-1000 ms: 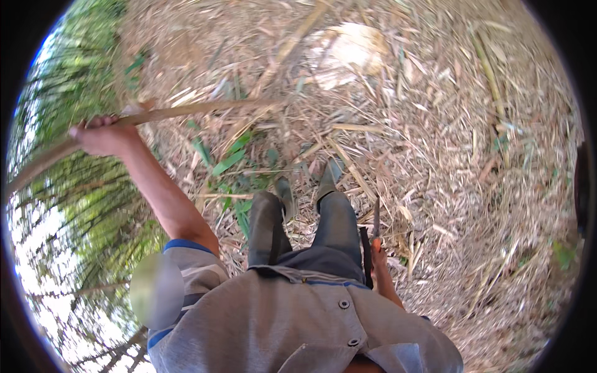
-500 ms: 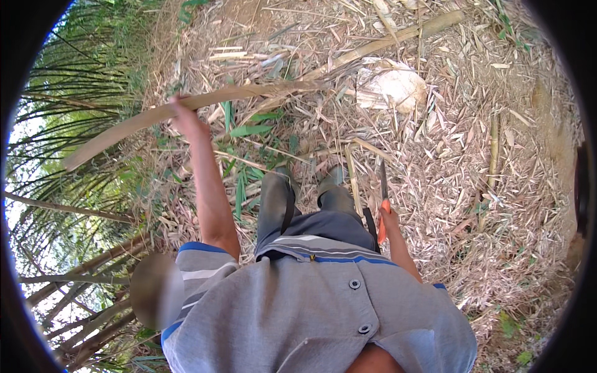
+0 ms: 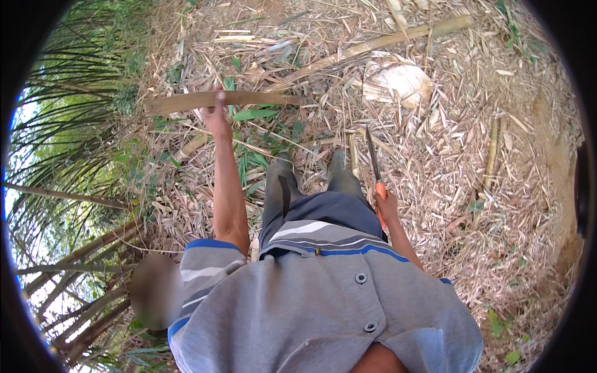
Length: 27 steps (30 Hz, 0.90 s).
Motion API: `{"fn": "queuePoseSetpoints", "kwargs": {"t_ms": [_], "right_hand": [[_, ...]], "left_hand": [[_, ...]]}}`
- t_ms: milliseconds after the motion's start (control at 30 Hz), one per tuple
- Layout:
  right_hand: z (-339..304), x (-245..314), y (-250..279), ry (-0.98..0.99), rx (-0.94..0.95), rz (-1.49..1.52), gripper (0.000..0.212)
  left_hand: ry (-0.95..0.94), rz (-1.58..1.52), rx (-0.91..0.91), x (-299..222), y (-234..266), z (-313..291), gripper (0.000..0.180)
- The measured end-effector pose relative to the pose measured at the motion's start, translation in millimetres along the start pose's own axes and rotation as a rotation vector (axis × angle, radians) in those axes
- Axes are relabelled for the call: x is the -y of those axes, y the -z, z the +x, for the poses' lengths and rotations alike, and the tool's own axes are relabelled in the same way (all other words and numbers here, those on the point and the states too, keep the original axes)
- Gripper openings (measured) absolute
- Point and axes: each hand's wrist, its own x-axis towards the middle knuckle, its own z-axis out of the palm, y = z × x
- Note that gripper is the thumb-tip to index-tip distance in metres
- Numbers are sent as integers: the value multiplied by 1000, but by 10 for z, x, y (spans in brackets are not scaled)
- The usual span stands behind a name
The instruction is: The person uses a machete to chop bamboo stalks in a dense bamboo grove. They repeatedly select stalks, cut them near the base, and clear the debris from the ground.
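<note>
Out in front on the left, my left hand (image 3: 217, 118) grips a long, flat, brown bamboo strip (image 3: 171, 104) near its middle. The strip lies crosswise, roughly level in view, and one end reaches over green leaves. Low by my right thigh, my right hand (image 3: 387, 206) is closed round the orange handle of a long knife (image 3: 372, 153). Its narrow dark blade points forward, away from me, and touches nothing that I can make out.
A pale chopped wood block (image 3: 401, 82) sits ahead to the right, in front of a long bamboo pole (image 3: 429, 29). Dry chips and leaves litter the ground. Another bamboo length (image 3: 492, 149) lies at right. Bamboo stems (image 3: 81, 273) crowd the left. My boots (image 3: 281, 186) stand below.
My left hand has moved right and slightly nearer with the bamboo strip, which has swung from slanting to nearly level. The knife has shifted slightly and its blade tilts more to the left.
</note>
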Motion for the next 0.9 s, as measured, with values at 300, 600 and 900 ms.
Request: {"fn": "queuePoseSetpoints", "kwargs": {"t_ms": [300, 600, 900], "right_hand": [[306, 1378, 130, 499, 377, 145, 26], [155, 2934, -532, 965, 169, 449, 26], [1367, 1065, -1804, 757, 304, -379, 26]], "left_hand": [[-238, -380, -352, -620, 352, -11, 37], [-224, -349, -345, -498, 217, -257, 39], [-126, -306, -425, -325, 311, -448, 20]]}}
